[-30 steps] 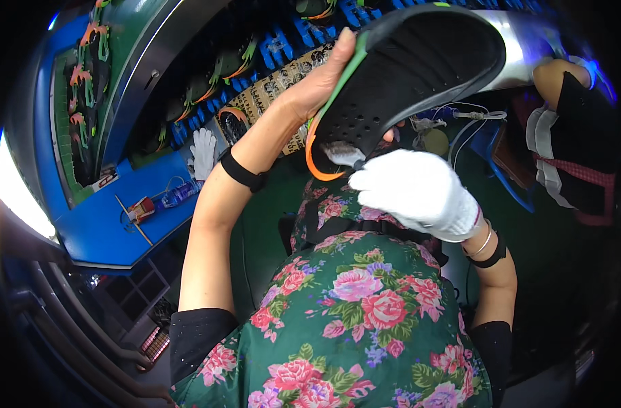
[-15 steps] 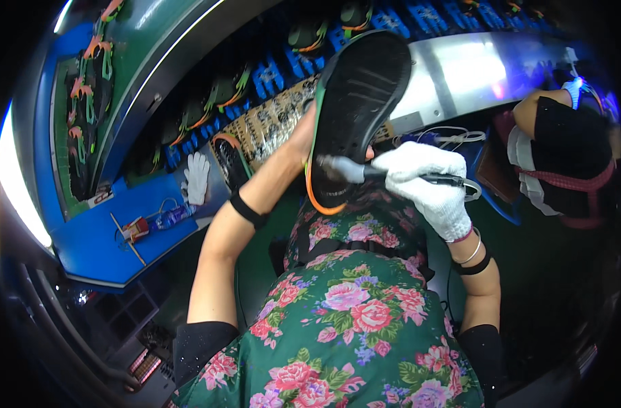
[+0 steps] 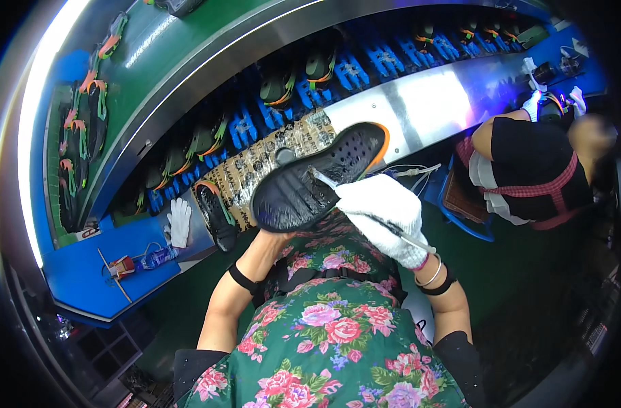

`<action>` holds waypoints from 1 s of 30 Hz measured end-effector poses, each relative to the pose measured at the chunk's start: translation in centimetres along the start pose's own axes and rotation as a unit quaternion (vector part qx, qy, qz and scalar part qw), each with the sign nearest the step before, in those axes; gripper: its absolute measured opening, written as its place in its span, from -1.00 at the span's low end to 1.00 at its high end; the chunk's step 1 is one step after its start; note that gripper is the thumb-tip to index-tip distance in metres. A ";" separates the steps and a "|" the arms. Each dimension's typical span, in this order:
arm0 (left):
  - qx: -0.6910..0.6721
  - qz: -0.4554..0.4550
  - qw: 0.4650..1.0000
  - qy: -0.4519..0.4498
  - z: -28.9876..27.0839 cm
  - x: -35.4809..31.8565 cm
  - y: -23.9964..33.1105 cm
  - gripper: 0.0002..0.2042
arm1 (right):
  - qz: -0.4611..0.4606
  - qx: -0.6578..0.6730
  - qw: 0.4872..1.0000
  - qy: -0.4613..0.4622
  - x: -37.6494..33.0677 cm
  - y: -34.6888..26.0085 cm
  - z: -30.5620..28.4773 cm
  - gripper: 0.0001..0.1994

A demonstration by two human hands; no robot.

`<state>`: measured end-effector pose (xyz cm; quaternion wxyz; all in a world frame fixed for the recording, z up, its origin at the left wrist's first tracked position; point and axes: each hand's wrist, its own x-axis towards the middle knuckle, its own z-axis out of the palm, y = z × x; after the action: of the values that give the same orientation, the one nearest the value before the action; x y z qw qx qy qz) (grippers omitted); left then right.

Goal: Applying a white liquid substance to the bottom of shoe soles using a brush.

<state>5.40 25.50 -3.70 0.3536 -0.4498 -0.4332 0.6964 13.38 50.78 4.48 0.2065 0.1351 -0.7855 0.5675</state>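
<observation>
A black shoe sole [image 3: 286, 194] with an orange rim at its heel lies tilted across the middle, heel to the upper right. Small holes dot its heel half, and wet-looking shine covers part of the surface. My bare left hand [image 3: 275, 238] grips it from beneath; most of the fingers are hidden behind it. In a white knit glove, my right hand [image 3: 385, 211] is closed around a thin-handled brush [image 3: 326, 179]. The bristles touch the middle of the sole.
Behind is a tape-covered cardboard strip [image 3: 246, 178]; another sole [image 3: 218, 216] stands at its left. A blue table [image 3: 79, 279] holds a white glove [image 3: 179, 223] and a bottle [image 3: 158, 257]. Shoes ride on blue racks [image 3: 351, 71] beyond the metal ledge [image 3: 419, 102]. A co-worker [image 3: 528, 163] sits at right.
The sole has turned from heel down to heel at the upper right and lowered. My right hand has moved left and down, and the brush has gone from the heel to the sole's middle.
</observation>
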 end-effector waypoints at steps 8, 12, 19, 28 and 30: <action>0.693 0.140 0.707 0.014 -0.9 0.8 -1.1 0.04 | -0.027 -0.046 0.996 0.068 1.8 -2.3 -0.9 -0.78; 0.659 0.140 0.738 -0.034 -2.4 4.6 -6.1 0.02 | -0.052 -0.106 0.991 0.069 3.0 -2.6 -1.6 -0.75; 0.718 0.176 0.672 0.041 -3.4 4.3 -7.8 0.03 | -0.068 -0.112 0.991 -0.003 4.8 -2.2 -2.3 -0.64; 0.581 0.014 0.804 -0.128 -4.3 3.3 -3.4 -0.11 | -0.039 -0.005 0.999 0.002 3.3 -2.0 -0.5 -0.62; 0.589 0.053 0.800 -0.098 -4.2 3.5 -3.9 -0.12 | -0.006 -0.025 0.999 0.037 2.8 -1.8 -0.4 -0.63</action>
<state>8.49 31.25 -2.17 0.4686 -0.1064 0.0525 0.8754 11.75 50.67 7.44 0.2426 0.1136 -0.7904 0.5510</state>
